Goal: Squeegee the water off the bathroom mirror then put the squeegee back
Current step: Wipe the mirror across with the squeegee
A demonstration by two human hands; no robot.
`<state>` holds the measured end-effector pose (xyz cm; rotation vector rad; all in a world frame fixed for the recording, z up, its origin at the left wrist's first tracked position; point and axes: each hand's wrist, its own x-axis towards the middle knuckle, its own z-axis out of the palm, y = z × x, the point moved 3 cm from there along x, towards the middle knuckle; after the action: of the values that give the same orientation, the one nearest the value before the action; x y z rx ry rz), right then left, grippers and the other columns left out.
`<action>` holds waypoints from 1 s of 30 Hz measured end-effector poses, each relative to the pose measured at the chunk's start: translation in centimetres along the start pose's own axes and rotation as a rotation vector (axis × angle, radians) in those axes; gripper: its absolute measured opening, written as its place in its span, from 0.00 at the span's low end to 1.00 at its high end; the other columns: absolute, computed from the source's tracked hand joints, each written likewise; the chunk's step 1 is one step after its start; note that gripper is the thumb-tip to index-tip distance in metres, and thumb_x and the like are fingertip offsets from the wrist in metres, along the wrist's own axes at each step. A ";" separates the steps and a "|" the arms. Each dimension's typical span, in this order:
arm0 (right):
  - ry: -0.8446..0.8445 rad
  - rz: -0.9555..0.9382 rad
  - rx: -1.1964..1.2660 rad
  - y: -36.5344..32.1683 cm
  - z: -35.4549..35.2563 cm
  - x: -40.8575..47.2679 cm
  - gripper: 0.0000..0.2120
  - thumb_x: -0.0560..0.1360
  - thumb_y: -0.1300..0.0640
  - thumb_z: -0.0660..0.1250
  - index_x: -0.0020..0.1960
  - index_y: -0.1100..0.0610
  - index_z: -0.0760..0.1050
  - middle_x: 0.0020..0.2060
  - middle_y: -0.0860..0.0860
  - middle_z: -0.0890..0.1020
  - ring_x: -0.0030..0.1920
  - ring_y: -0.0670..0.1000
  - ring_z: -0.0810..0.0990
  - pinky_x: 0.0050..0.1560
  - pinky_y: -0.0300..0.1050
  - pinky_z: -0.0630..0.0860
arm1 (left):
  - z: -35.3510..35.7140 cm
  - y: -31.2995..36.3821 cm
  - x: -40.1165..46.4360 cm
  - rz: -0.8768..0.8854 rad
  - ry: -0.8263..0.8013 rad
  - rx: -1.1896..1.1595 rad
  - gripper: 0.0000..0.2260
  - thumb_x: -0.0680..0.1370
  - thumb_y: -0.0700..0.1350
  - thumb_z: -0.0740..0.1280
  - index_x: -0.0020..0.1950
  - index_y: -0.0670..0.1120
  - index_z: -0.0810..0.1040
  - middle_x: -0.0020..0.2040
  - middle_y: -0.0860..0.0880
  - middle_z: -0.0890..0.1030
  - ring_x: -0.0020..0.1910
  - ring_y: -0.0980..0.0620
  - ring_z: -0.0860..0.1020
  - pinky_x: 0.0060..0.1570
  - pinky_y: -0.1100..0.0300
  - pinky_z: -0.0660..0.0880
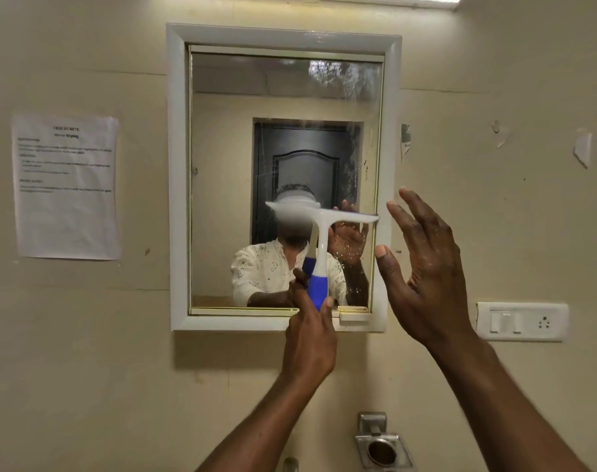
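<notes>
The bathroom mirror [222, 148] hangs on the wall in a white frame [178, 178]; water streaks and droplets show along its top right and right side. A squeegee [319, 233] with a white blade and a blue-and-white handle stands upright against the lower right glass, its blade about level with the mirror's middle height. My left hand [310, 338] is wrapped around the blue handle from below. My right hand [423, 267] hovers open beside the mirror's right frame, fingers spread and wet, holding nothing.
A printed paper sheet [65, 185] is stuck to the wall left of the mirror. A white switch and socket plate [522, 321] sits to the right. Below the mirror is a metal holder [382, 447] with a round ring.
</notes>
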<state>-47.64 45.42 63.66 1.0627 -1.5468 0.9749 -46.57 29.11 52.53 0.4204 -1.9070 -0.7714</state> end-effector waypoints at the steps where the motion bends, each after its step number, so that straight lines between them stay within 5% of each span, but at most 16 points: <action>1: -0.007 0.007 0.004 -0.1 0.1 0.0 0.26 0.76 0.44 0.54 0.72 0.52 0.63 0.74 0.51 0.63 0.74 0.50 0.59 0.71 0.58 0.62 | 0.1 -0.5 -0.9 -0.005 -0.009 -0.001 0.22 0.79 0.58 0.53 0.69 0.51 0.55 0.47 0.46 0.78 0.38 0.51 0.78 0.34 0.58 0.75; 7: -0.019 0.010 0.011 -1.0 0.3 -0.1 0.26 0.76 0.46 0.55 0.73 0.53 0.63 0.75 0.50 0.62 0.75 0.49 0.59 0.71 0.55 0.62 | 0.5 -3.9 -5.9 -0.054 -0.084 0.037 0.12 0.77 0.62 0.50 0.51 0.55 0.57 0.39 0.48 0.75 0.31 0.52 0.74 0.29 0.58 0.71; 12: -0.042 0.021 0.023 -1.7 0.3 -0.5 0.28 0.76 0.44 0.53 0.73 0.54 0.63 0.75 0.51 0.62 0.75 0.50 0.59 0.72 0.56 0.61 | 0.7 -5.9 -8.3 -0.116 -0.133 0.066 0.09 0.79 0.58 0.52 0.53 0.55 0.56 0.38 0.51 0.76 0.31 0.51 0.76 0.28 0.60 0.73; 22: -0.035 0.037 0.000 -1.3 -0.4 -1.3 0.28 0.75 0.43 0.53 0.73 0.52 0.63 0.75 0.50 0.61 0.74 0.50 0.60 0.70 0.61 0.63 | 1.4 -6.9 -11.2 -0.318 -0.210 0.190 0.12 0.80 0.57 0.52 0.54 0.52 0.54 0.44 0.50 0.76 0.46 0.50 0.80 0.45 0.62 0.74; 27: -0.021 0.010 -0.018 -1.2 -0.9 -1.3 0.27 0.76 0.44 0.54 0.73 0.51 0.63 0.75 0.49 0.62 0.74 0.48 0.60 0.69 0.60 0.65 | 1.7 -6.2 -11.0 -0.355 -0.179 0.166 0.12 0.80 0.57 0.55 0.53 0.50 0.58 0.35 0.56 0.71 0.37 0.52 0.75 0.37 0.69 0.70; 30: -0.001 -0.004 -0.019 -0.9 -1.4 -0.9 0.26 0.76 0.44 0.54 0.73 0.50 0.63 0.75 0.48 0.61 0.74 0.48 0.59 0.70 0.59 0.64 | 0.9 -4.8 -9.5 -0.284 -0.063 0.086 0.16 0.79 0.57 0.56 0.57 0.47 0.64 0.37 0.51 0.76 0.36 0.50 0.76 0.40 0.62 0.73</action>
<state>-46.31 46.59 63.08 1.0527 -1.5519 0.9554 -43.35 31.46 42.63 0.7397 -1.9688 -0.8970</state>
